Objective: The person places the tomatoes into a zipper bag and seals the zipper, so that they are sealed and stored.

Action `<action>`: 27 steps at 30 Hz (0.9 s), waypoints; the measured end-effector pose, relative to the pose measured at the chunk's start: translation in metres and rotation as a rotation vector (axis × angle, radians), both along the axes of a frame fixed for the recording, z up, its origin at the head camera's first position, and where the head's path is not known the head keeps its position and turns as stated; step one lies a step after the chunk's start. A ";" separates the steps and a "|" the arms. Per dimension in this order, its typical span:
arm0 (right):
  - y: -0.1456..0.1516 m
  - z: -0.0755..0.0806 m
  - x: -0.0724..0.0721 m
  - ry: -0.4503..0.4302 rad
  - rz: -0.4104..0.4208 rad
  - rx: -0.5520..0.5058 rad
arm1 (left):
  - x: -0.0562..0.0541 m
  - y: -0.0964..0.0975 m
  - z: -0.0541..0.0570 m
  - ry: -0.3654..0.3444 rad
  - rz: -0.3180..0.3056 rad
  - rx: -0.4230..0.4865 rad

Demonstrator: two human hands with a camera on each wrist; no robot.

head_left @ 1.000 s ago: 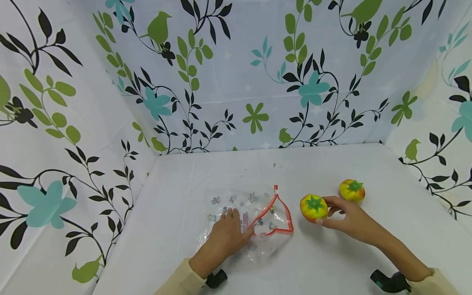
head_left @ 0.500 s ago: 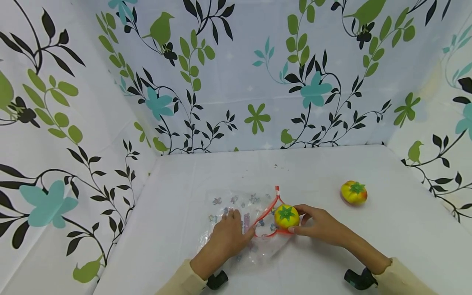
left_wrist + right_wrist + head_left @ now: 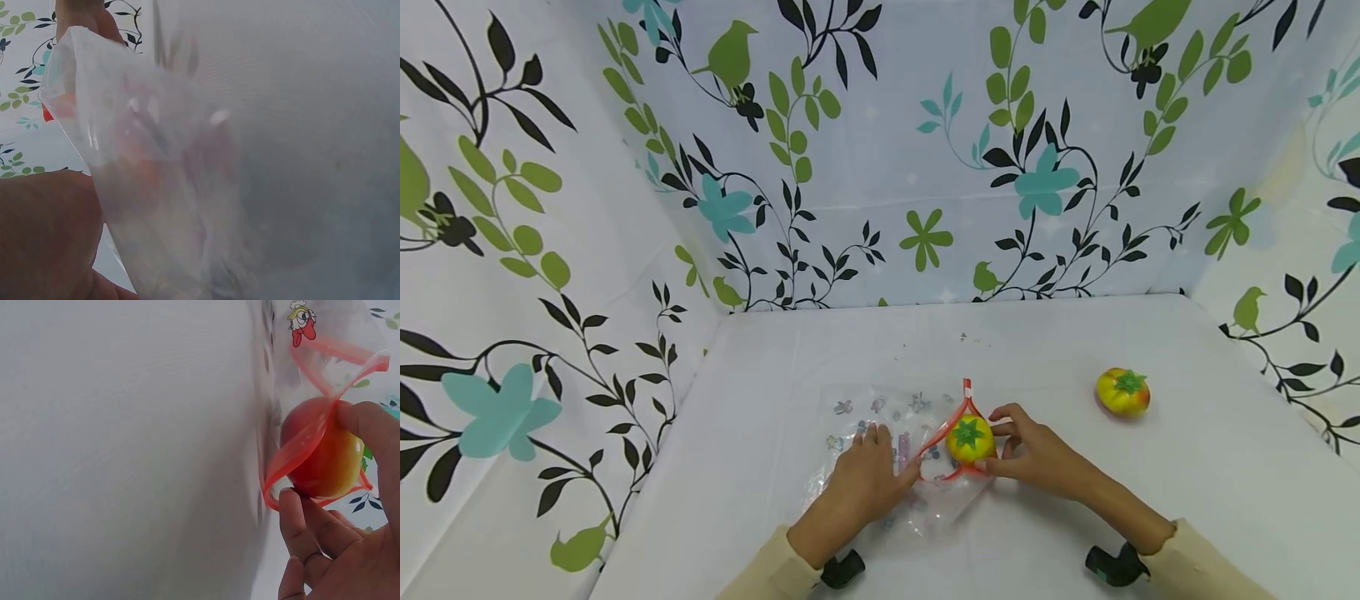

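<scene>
A clear plastic bag (image 3: 872, 406) printed with small cartoon figures lies on the table, its red-edged mouth facing right. My left hand (image 3: 863, 477) rests over it and holds it, thumb at the red edge; in the left wrist view the film of the bag (image 3: 169, 162) covers much of the picture. My right hand (image 3: 1033, 450) holds a yellow and red toy tomato (image 3: 970, 438) with a green leafy top between thumb and fingers. The toy tomato (image 3: 340, 462) is partly inside the mouth in the right wrist view, the red edge crossing its front.
A second toy tomato (image 3: 1123, 392) lies at the back right of the white table (image 3: 760, 358). Patterned cloth (image 3: 880, 167) with leaves and birds hangs around the back and sides. Black wrist camera mounts (image 3: 1116, 565) show below both wrists.
My right hand has carried the toy tomato left, away from beside the other one and into the bag's mouth. The left hand has stayed on the bag.
</scene>
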State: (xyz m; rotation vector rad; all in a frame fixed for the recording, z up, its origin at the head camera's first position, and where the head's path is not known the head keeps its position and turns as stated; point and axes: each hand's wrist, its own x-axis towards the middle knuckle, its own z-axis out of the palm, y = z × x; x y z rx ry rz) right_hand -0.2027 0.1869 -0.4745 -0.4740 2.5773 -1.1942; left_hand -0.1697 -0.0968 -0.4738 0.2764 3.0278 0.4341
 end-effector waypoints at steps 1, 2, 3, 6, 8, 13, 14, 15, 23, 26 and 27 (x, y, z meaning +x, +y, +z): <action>-0.001 -0.001 0.000 0.007 0.005 -0.003 | 0.000 0.000 0.000 0.004 -0.003 0.003; -0.001 -0.001 -0.001 0.015 0.010 -0.006 | 0.000 -0.001 0.000 0.009 -0.005 0.004; -0.002 -0.002 -0.001 0.027 0.018 -0.009 | 0.001 -0.001 0.000 0.013 -0.008 0.006; -0.004 -0.003 -0.002 0.080 0.062 -0.011 | 0.001 -0.002 0.000 0.025 -0.014 0.014; -0.007 -0.004 -0.003 0.094 0.080 -0.011 | 0.001 -0.003 0.000 0.024 -0.013 0.018; -0.014 -0.006 -0.006 0.122 0.093 -0.020 | 0.001 -0.002 0.001 0.009 -0.006 0.010; -0.015 -0.007 -0.006 0.135 0.095 -0.027 | 0.001 -0.002 0.001 0.007 -0.003 0.009; -0.016 -0.007 -0.006 0.151 0.097 -0.031 | 0.001 -0.002 0.001 0.006 -0.002 0.009; -0.025 -0.010 -0.007 0.187 0.098 -0.069 | 0.001 -0.002 -0.001 0.011 0.010 0.018; -0.029 -0.009 -0.007 0.182 0.100 -0.070 | 0.001 -0.002 -0.001 0.012 0.003 0.027; -0.030 -0.009 -0.008 0.182 0.101 -0.068 | 0.001 -0.003 -0.001 0.009 0.001 0.027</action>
